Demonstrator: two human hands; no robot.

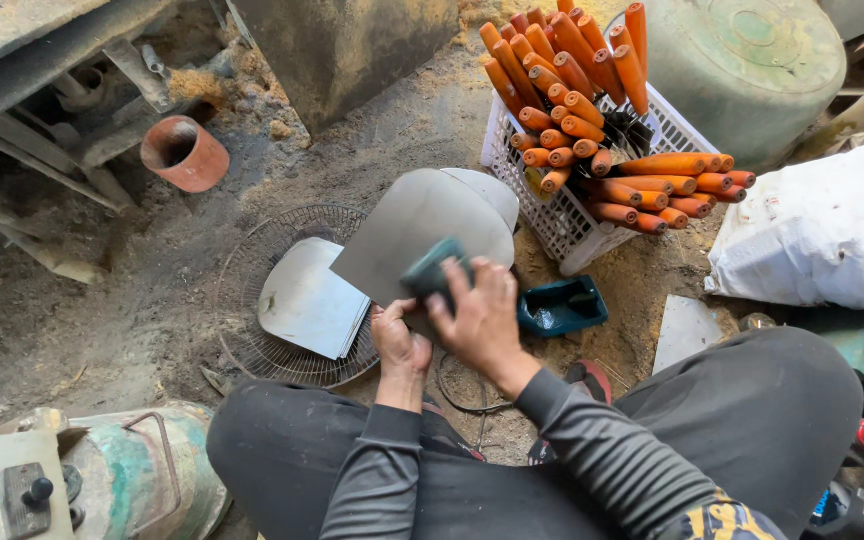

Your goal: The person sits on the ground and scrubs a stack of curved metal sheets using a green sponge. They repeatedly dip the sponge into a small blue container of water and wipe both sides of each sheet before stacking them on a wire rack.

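My left hand [399, 345] grips the near edge of a grey metal blade [414, 225] with a rounded far end, held above the dirt floor. My right hand [480, 315] presses a dark teal pad [433, 271] onto the blade's surface. Beneath and to the left, a stack of similar flat metal blades [307, 298] rests on a round wire fan guard [252, 350]. A small teal tray [562, 305] lies on the ground just right of my right hand.
A white plastic basket [552, 225] packed with several orange wooden-handled tools [572, 110] stands ahead right. A large green drum [747, 65], a white sack [822, 230], a rusty red pipe piece [184, 152], a green machine [142, 470] and a loose metal sheet [685, 328] surround me.
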